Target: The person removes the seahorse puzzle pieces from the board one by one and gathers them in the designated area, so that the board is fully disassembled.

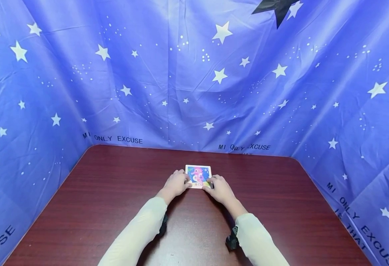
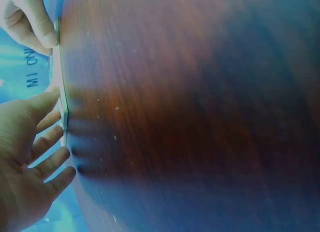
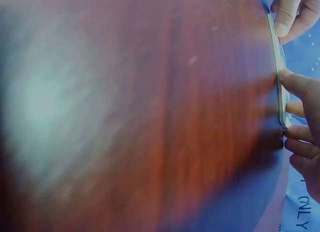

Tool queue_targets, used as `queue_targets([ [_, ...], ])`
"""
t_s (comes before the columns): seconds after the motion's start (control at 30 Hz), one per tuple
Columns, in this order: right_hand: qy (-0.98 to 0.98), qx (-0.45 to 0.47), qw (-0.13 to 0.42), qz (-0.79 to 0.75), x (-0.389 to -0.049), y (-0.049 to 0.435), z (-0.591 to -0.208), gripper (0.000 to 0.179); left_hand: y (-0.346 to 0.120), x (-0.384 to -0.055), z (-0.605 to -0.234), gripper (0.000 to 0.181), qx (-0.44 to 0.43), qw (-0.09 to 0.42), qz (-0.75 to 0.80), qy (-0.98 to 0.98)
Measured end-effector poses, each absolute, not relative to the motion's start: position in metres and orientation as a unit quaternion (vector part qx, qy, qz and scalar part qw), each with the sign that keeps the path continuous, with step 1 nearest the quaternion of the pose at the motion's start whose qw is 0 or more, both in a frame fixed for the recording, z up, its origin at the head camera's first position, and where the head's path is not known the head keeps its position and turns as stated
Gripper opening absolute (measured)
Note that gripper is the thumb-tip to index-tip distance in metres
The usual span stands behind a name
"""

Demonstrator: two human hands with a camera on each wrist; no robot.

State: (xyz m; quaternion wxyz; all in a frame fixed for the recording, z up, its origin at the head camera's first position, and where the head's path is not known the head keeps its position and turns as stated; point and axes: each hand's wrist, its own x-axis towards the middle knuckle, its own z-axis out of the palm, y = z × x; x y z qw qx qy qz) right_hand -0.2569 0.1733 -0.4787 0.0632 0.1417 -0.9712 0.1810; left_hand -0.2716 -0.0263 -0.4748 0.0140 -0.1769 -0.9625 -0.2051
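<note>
While a blue curtain with white stars (image 1: 167, 92) hangs behind and beside the bench (image 1: 280, 192), a picture board (image 1: 197, 173) sits on the bench, nearer its far edge. The left hand (image 1: 177, 183) and right hand (image 1: 221, 189) each pinch one side, partly covering it. It shows a pink seahorse on blue.

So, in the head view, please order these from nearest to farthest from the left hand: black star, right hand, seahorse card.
1. Seahorse card: touching the left hand.
2. Right hand: at the card's right side.
3. Black star: on the curtain, upper right.
</note>
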Motion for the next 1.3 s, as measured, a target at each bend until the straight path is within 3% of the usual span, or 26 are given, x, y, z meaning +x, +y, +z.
queue_targets([
  [0.77,-0.961,0.196,0.096,0.17,-0.219,0.188,-0.483,0.037,-0.036,-0.236,-0.473,0.021,-0.276,0.026,-0.172,-0.945],
  [1.3,-0.958,0.223,0.097,0.149,-0.209,0.191,-0.476,0.033,-0.037,-0.229,-0.466,0.017,-0.288,0.017,-0.178,-0.941],
])
